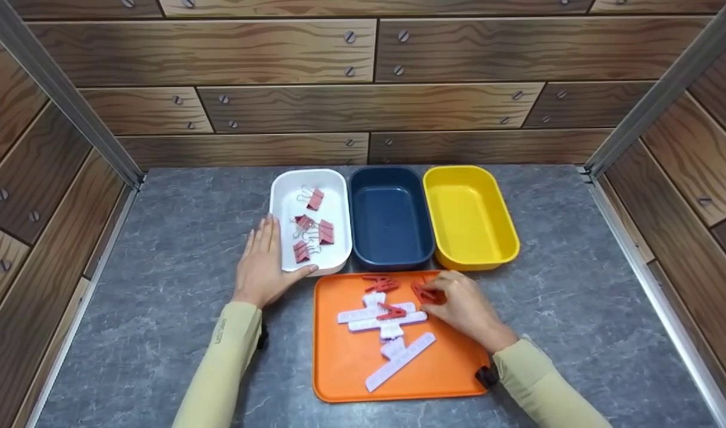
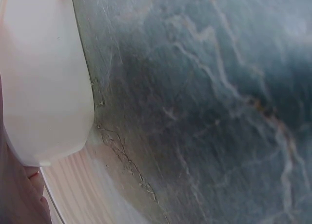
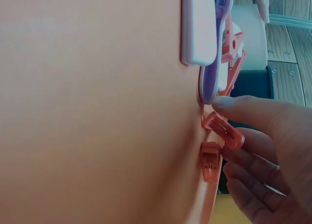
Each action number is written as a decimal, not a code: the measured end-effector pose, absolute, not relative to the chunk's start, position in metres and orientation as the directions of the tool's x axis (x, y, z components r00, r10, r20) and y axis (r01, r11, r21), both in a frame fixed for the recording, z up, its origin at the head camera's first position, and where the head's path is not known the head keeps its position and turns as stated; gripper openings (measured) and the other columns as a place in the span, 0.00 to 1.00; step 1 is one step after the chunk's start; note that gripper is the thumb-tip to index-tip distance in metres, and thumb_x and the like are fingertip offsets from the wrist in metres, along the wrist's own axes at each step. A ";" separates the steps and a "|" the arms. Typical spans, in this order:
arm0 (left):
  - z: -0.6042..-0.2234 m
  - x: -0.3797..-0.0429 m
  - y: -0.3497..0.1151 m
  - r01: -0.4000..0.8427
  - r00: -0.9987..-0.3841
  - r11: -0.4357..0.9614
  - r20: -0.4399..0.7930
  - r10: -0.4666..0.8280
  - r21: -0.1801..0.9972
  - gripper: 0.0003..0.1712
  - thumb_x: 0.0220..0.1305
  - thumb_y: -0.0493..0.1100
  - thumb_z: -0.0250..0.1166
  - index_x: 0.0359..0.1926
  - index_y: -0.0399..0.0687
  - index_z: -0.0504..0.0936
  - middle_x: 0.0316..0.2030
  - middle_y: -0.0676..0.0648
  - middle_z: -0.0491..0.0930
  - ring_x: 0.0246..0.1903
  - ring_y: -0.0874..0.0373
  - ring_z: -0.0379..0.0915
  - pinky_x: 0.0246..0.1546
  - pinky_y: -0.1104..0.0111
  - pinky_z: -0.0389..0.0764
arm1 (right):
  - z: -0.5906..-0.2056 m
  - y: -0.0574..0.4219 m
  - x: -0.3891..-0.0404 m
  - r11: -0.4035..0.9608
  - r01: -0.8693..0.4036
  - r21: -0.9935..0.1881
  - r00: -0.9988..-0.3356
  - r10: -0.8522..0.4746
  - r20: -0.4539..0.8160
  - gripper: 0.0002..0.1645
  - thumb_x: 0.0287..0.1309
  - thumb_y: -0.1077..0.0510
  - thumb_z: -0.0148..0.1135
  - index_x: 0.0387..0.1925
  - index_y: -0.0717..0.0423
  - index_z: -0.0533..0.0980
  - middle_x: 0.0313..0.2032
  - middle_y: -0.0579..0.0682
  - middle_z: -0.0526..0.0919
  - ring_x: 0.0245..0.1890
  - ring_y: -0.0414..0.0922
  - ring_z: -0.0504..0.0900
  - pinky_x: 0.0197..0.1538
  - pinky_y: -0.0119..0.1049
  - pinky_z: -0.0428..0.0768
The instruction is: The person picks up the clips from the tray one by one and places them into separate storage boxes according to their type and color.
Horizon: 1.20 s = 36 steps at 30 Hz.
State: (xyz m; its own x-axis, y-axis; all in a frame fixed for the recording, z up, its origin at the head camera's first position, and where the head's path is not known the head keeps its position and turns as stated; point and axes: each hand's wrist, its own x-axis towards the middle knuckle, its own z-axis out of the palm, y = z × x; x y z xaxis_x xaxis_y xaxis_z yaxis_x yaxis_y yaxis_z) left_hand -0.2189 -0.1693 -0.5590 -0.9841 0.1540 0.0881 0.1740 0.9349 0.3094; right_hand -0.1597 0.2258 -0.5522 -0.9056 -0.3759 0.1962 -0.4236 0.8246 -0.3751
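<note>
My left hand [image 1: 263, 267] lies with straight fingers along the left side of the white bin [image 1: 341, 260], its thumb at the near corner. Several dusty-red binder clips [image 1: 326, 232] lie inside that bin. Over the right part of the orange tray [image 1: 339, 368], my right hand [image 1: 464, 303] is around a red plastic clothespin [image 3: 225, 130]. Its fingers touch or overlap the clothespin, while the thumb stands a little apart from it. Another red clothespin [image 3: 210, 161] is beside it. More red clothespins [image 1: 380, 283] lie farther left, one on top of white-and-purple bag clips [image 1: 401, 361].
A navy bin [image 1: 392, 261] and a yellow bin [image 1: 478, 261] stand to the right of the white one, behind the tray. The grey marbled tabletop [image 1: 178, 238] is bounded by wood-print panels [image 1: 279, 107] and metal edge strips [image 1: 642, 267].
</note>
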 end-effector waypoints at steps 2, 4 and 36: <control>-0.559 -0.219 -0.169 0.170 -0.985 0.936 0.084 0.151 0.307 0.78 0.49 0.91 0.46 0.80 0.36 0.42 0.80 0.37 0.41 0.78 0.45 0.35 0.77 0.56 0.38 | -0.551 0.225 -0.160 0.830 -0.422 -0.364 -0.906 -0.378 0.189 0.22 0.44 0.53 0.85 0.42 0.57 0.89 0.36 0.47 0.82 0.38 0.45 0.78 0.42 0.41 0.82; -0.559 -0.219 -0.169 0.167 -0.985 0.937 0.082 0.149 0.308 0.78 0.49 0.91 0.47 0.80 0.36 0.41 0.80 0.37 0.41 0.78 0.45 0.35 0.77 0.56 0.38 | -0.551 0.225 -0.160 0.838 -0.417 -0.352 -0.909 -0.378 0.178 0.21 0.45 0.54 0.84 0.42 0.58 0.89 0.36 0.47 0.81 0.38 0.45 0.77 0.42 0.40 0.82; -0.557 -0.219 -0.167 0.164 -0.986 0.942 0.077 0.148 0.294 0.77 0.50 0.90 0.49 0.80 0.36 0.42 0.80 0.37 0.42 0.78 0.44 0.35 0.77 0.55 0.37 | -0.546 0.233 -0.157 0.780 -0.395 -0.485 -0.919 -0.339 0.201 0.16 0.47 0.55 0.82 0.39 0.55 0.89 0.34 0.44 0.81 0.36 0.43 0.79 0.41 0.38 0.82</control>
